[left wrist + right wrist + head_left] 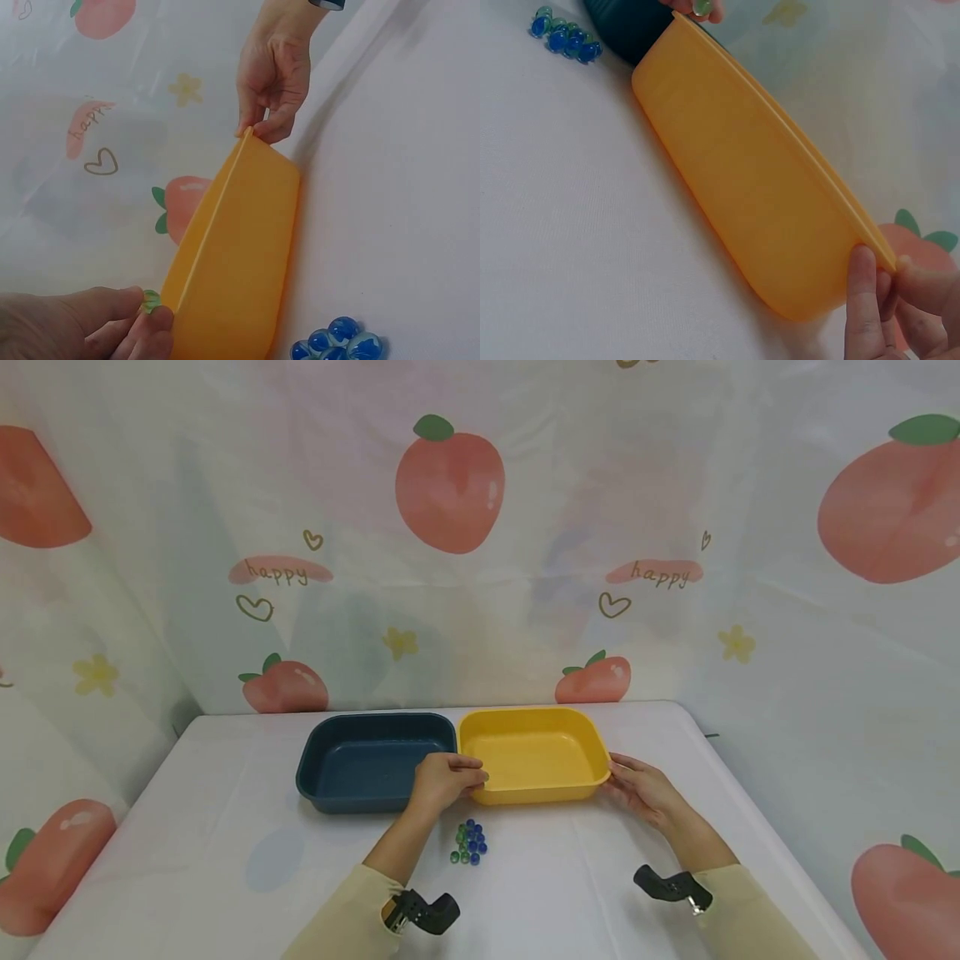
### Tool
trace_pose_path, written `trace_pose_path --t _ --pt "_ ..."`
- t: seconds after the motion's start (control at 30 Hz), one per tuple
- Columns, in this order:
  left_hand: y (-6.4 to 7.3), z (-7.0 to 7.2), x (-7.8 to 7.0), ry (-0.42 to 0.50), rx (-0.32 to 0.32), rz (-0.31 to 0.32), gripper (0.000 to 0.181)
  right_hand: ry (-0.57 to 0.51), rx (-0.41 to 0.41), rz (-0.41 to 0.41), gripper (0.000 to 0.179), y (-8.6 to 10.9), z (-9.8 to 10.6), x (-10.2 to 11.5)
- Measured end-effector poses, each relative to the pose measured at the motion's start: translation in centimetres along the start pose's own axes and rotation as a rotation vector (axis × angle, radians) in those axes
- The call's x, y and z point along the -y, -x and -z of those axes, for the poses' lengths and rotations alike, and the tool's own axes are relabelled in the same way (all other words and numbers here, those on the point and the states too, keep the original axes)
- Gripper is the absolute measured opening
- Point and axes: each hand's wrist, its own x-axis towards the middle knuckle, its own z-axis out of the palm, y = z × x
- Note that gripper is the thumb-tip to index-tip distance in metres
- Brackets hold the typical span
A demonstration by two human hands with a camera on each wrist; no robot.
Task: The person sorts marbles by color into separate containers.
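My left hand (444,779) pinches a green glass marble (151,301) between thumb and fingers, with the fingertips right at the near left corner of a yellow tray (534,750). At the tray's opposite end, my right hand (645,789) holds the rim. In the right wrist view, its thumb lies over the rim and its fingers (862,285) press the outer wall. A small cluster of blue and green marbles (472,842) lies on the table in front of the trays, near my left wrist. Inside the yellow tray, only bare floor shows.
A dark blue tray (360,768) stands left of the yellow one, their sides close together; my left hand overlaps its near right corner. Both sit toward the back of a white-covered table (187,852). Behind rises a fruit-printed curtain (465,635).
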Motion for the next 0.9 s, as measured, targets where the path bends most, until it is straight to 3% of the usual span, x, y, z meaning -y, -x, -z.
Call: trace_pose_path --t 0.43,0.9 --pt "0.1 -0.1 0.3 -0.009 -0.004 0.002 0.021 0.003 -0.003 0.008 0.062 -0.1 0.1 0.0" --pt "2.2 0.6 1.2 -0.001 0.07 0.037 0.021 0.035 -0.027 0.01 0.062 0.0 -0.1 -0.2"
